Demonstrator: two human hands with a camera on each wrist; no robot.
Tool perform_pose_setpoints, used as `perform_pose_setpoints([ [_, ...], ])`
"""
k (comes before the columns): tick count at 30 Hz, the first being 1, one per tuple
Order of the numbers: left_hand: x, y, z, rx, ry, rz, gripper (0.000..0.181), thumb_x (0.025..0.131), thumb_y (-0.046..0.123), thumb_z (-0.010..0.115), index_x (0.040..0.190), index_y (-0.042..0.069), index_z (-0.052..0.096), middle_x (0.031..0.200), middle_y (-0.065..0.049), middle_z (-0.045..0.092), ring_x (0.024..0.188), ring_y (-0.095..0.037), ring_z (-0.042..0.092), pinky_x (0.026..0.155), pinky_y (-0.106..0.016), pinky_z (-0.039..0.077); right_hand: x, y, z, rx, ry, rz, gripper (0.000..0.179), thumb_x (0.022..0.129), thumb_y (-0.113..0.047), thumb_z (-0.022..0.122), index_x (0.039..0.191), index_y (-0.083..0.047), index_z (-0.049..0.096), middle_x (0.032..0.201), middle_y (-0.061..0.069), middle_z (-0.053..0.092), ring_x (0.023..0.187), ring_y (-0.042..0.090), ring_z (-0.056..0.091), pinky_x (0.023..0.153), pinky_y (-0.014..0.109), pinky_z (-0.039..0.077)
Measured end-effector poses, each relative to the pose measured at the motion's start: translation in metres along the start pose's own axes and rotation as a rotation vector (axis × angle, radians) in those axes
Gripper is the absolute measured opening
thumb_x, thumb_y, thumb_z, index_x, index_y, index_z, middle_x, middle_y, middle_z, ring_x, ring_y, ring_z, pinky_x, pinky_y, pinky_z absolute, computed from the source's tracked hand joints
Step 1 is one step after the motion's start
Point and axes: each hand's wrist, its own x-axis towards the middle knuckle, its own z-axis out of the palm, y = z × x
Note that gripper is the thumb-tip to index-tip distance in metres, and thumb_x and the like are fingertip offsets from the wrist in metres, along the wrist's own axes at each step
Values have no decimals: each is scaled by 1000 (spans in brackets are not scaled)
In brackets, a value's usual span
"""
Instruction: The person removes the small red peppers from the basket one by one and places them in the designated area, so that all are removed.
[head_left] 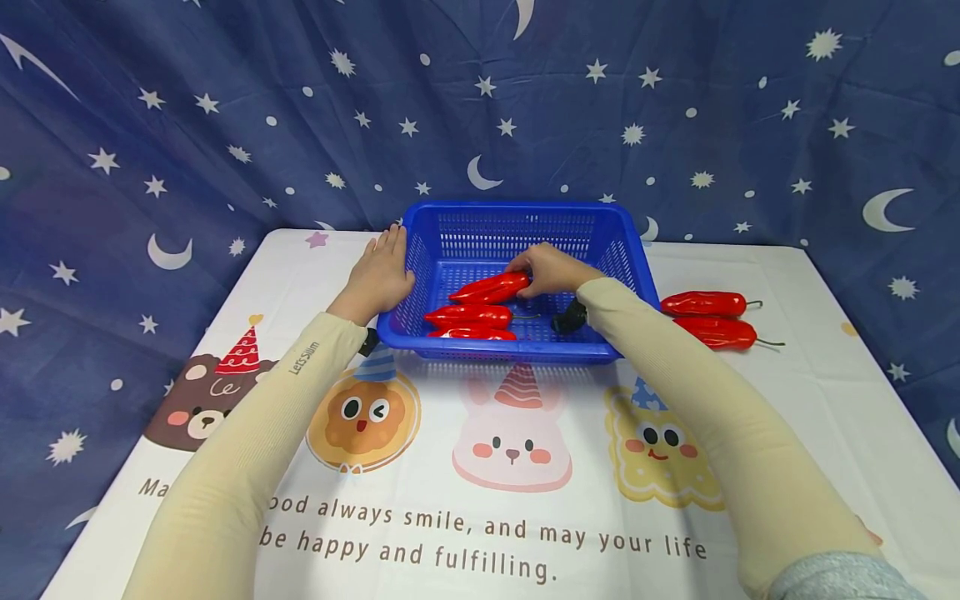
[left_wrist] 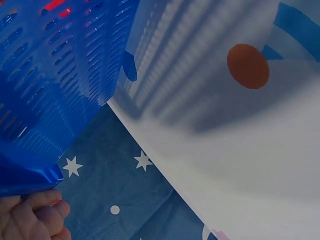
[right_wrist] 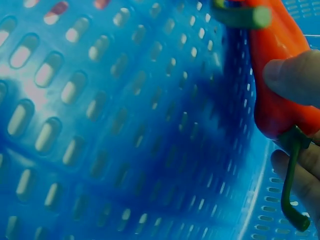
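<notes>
A blue slotted plastic basket (head_left: pixel 517 206) stands near the table's back edge. Inside it, my right hand (head_left: pixel 557 268) grips a red chili pepper (head_left: pixel 489 288) near its stem end. The right wrist view shows the thumb (right_wrist: pixel 295 75) pressed against this pepper (right_wrist: pixel 277 37), its green stem hanging free. Two more red peppers, one whole (head_left: pixel 471 316) and one partly behind the front rim (head_left: pixel 472 333), lie just in front of it. My left hand (head_left: pixel 381 273) rests along the basket's left rim with its fingers extended; in the left wrist view, the fingers (left_wrist: pixel 50 215) touch the rim.
Right of the basket, two red peppers, a rear one (head_left: pixel 703 303) and a front one (head_left: pixel 716 332), lie on the white printed tablecloth (head_left: pixel 420 575). A dark blue curtain (head_left: pixel 420 92) with stars and moons hangs behind the table. The right forearm passes over the basket's front right corner.
</notes>
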Motion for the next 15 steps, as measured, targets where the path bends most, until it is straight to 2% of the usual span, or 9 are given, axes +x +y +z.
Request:
perform_pose_setpoints([
  [15,-1,1,0,-17,4,-9,70,91,18,38,148,-8,6,156,-24,10,146,-37,7,120,-46,4,-7,-5,-11,8,17,30,41,75,-14,76,114,-4,68,106,12,71,80,20,63,82,33,56],
])
